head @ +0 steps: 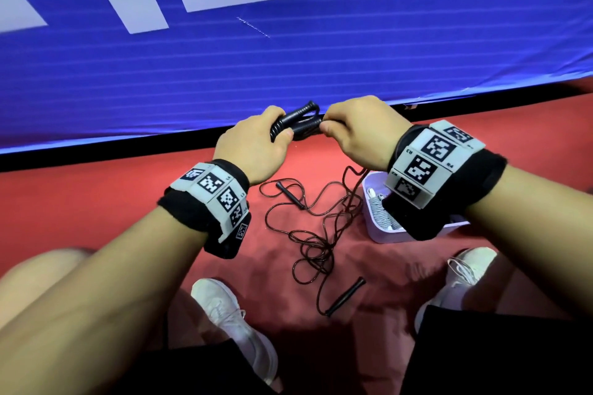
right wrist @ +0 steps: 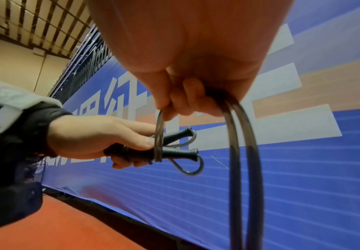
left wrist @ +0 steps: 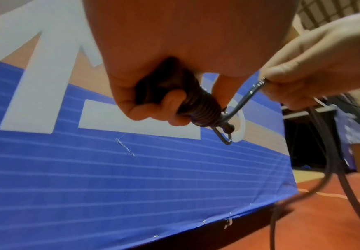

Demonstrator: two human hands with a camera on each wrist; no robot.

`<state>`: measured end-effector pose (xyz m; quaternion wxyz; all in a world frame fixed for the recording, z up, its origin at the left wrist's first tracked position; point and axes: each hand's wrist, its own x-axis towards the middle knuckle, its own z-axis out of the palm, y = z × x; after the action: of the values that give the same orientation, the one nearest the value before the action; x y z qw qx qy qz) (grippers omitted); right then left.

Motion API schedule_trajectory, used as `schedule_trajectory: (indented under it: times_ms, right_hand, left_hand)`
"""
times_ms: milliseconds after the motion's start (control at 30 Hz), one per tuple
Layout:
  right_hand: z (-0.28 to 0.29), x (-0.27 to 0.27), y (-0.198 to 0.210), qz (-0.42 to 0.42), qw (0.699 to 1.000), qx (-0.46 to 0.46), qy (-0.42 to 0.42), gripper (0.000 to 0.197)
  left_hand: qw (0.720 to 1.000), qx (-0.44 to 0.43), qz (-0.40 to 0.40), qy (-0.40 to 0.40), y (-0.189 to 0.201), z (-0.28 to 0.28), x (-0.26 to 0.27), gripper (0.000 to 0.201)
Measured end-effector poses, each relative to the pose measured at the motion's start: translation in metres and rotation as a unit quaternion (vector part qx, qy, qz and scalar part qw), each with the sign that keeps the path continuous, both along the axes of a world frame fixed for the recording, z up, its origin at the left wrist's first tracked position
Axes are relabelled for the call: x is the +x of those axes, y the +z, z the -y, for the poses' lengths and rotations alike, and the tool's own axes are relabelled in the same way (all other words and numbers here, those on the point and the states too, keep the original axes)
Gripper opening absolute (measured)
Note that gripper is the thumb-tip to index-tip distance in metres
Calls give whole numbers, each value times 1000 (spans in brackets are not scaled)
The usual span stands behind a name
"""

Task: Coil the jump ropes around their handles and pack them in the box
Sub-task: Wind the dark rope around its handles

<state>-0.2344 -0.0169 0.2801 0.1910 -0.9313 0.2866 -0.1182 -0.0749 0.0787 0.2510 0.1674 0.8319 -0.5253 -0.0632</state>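
- Two hands up in the head view: the left hand (head: 253, 146) is wrapped tight round the paired black handles (head: 296, 122), and the right hand (head: 359, 130) is closed on the cord right at their tips. Loose rope is trailing down to the red floor (head: 96, 202).
- Another black rope (head: 308, 234) is sprawled in loops down there, its handles apart. The hanging cord could snag it and drag it up.
- The white box (head: 378, 232) sits beside the right wrist, with a grey coiled rope (head: 382, 212) already inside. The right forearm hangs over it, so a swing could knock it.
- From the left wrist, the fingers (left wrist: 172, 101) are curled on the coil (left wrist: 202, 111), which is neatly stacked. The cord (left wrist: 237, 106) runs off to the right hand. If it goes slack, I'd say those turns could spring loose.
- From the right wrist, the fingers (right wrist: 187, 101) pinch a loop, with two strands (right wrist: 243, 169) hanging below. The two handle tips (right wrist: 185, 143) are splaying apart. A wrap could slip off the end, or the handles could fan out under tension.
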Motion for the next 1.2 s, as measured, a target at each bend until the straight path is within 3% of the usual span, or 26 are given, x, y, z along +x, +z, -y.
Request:
schedule_trajectory:
  times_ms: [133, 300, 500, 667, 833, 967, 1033, 1133, 1200]
  right_hand:
    - [7, -1, 1, 51, 998, 20, -10, 22]
    - [8, 0, 5, 86, 995, 55, -7, 24]
    - [13, 3, 11, 90, 988, 119, -29, 22]
    - [24, 0, 12, 146, 949, 278, -32, 14]
    - [36, -4, 0, 105, 913, 394, -23, 32]
    - [41, 1, -19, 83, 888, 452, -24, 49]
    - [47, 7, -31, 96, 901, 417, -69, 46]
    - [55, 12, -49, 125, 936, 270, -187, 19]
    - [51, 13, -55, 128, 948, 192, -219, 19]
  left_hand:
    - [998, 3, 42, -56, 3, -4, -12, 29]
    - [997, -13, 49, -63, 6, -3, -21, 48]
    - [992, -70, 17, -100, 3, -5, -22, 38]
    - [983, -105, -36, -149, 7, -10, -27, 38]
    - [977, -140, -95, -132, 10, -12, -30, 47]
    - [972, -148, -67, -169, 6, -15, -32, 62]
    - [972, -161, -71, -156, 4, -15, -29, 56]
    - [975, -177, -123, -59, 4, -7, -21, 44]
    - [967, -192, -168, 2, 4, -2, -13, 37]
